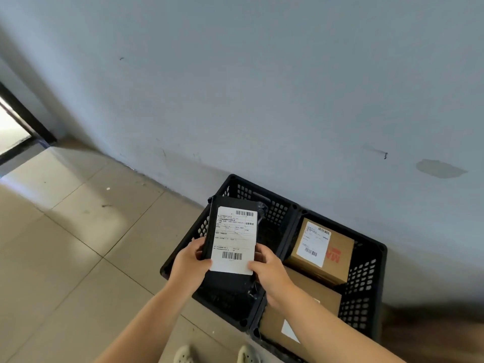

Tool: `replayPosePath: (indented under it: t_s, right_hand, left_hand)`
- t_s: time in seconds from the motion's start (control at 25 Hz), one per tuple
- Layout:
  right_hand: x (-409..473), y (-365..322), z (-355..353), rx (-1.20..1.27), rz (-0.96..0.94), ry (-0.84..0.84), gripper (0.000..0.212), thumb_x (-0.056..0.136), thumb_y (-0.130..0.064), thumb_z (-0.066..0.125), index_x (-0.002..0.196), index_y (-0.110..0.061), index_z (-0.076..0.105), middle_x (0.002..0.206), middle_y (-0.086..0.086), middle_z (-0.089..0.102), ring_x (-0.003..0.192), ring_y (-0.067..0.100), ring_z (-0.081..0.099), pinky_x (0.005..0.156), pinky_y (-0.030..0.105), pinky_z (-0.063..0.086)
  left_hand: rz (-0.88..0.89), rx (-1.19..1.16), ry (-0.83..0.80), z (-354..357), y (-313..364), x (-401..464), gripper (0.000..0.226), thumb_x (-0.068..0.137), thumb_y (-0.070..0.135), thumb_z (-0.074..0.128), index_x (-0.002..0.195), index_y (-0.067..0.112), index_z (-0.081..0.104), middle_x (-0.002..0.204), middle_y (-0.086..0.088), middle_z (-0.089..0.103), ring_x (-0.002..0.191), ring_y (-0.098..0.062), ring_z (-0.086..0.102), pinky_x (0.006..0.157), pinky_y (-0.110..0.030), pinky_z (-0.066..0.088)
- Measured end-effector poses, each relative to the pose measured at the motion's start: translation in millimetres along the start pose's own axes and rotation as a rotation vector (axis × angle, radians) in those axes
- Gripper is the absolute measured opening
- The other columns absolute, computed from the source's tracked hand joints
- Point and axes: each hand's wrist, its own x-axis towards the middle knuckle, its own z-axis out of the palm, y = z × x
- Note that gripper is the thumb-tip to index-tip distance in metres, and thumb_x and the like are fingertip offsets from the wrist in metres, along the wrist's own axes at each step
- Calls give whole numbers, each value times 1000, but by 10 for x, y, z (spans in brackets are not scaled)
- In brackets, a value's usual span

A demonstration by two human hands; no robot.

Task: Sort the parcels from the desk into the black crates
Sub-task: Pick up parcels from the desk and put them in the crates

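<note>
Both hands are up and busy: the left hand [189, 260] and the right hand [265, 265] pinch the near end of a black parcel [233, 239], thumbs on top, fingers curled underneath, one on each long edge. The parcel hangs in the air above the left crate [277, 213], label [234, 239] facing the camera, apparently being read before the drop.

It looks light, judging by how easily it is held out from one end alone. The wrapping is dark plastic film, crinkled at the corners, so probably slick; yet the body keeps a flat, stiff shape, like a box inside a bag. Gripping the long edges, as now, seems the safest hold, since loose film at the ends could slip or tear.

The right crate [366, 279], touching the left one, already carries a cardboard box [337, 260] at the far end and a second cardboard box [314, 305] nearer. Both crates sit on a beige tiled floor [65, 244] against a grey wall [262, 87]. A dark door frame [28, 119] shows at far left, and pale shoes [217, 355] peek in at the bottom.
</note>
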Motion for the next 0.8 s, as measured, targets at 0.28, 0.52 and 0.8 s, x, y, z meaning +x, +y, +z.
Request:
replayPosePath:
  t_s: [0.28, 0.52, 0.8]
  right_hand:
    - [1045, 143, 210, -2, 160, 175, 60, 87, 2, 53, 136, -31, 43, 105, -20, 64, 94, -4, 60, 61, 8, 47]
    - [2147, 529, 385, 67, 267, 255, 62, 89, 0, 51, 139, -34, 40, 103, -22, 63, 89, -4, 61, 55, 7, 48]
    - [3456, 1179, 346, 156, 287, 286, 63, 89, 1, 52, 143, -28, 38, 105, -18, 61, 90, -8, 55, 60, 7, 44]
  left_hand:
    - [50, 265, -264, 171, -135, 1449, 56, 83, -2, 54, 131, 29, 54, 88, 24, 63, 75, 2, 62, 54, -16, 50]
    - [-26, 426, -273, 544, -596, 2514, 64, 88, 0, 45, 143, 32, 36, 91, 15, 64, 55, -4, 53, 36, -12, 33]
    - [100, 618, -259, 1160, -1131, 3527, 82, 88, -4, 42, 151, 35, 7, 132, 8, 52, 93, -11, 58, 63, -22, 51]
